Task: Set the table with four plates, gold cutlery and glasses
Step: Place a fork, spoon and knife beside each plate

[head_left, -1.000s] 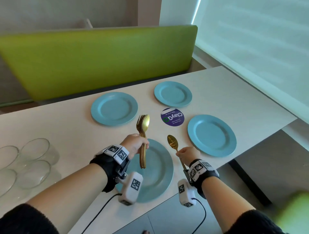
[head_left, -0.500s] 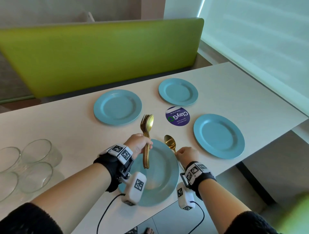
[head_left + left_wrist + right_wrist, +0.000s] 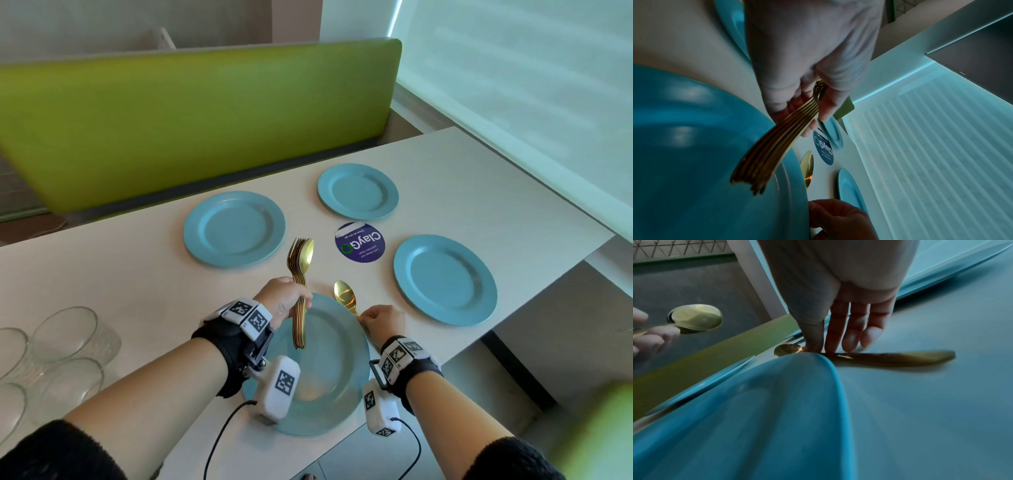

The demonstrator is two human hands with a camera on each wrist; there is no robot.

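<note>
Four blue plates lie on the white table: the near plate (image 3: 329, 377), a far left plate (image 3: 234, 228), a far right plate (image 3: 358, 190) and a right plate (image 3: 445, 279). Above the near plate's left part, my left hand (image 3: 284, 301) grips a bundle of gold cutlery (image 3: 301, 260), tips pointing away; the left wrist view shows the handles (image 3: 777, 141) in my curled fingers. My right hand (image 3: 382, 320) pinches the handle of a single gold spoon (image 3: 345, 294). That spoon (image 3: 890, 358) lies low along the near plate's right rim (image 3: 830, 366), bowl pointing away.
Several clear glasses (image 3: 68, 335) stand on the table at the left. A round purple sticker (image 3: 359, 242) sits between the plates. A green bench back (image 3: 191, 120) runs behind the table. The table's near edge (image 3: 445, 356) lies close behind my right wrist.
My right hand has brought the single spoon down and leftward to the near plate's right rim. My left hand keeps the cutlery bundle in about the same spot.
</note>
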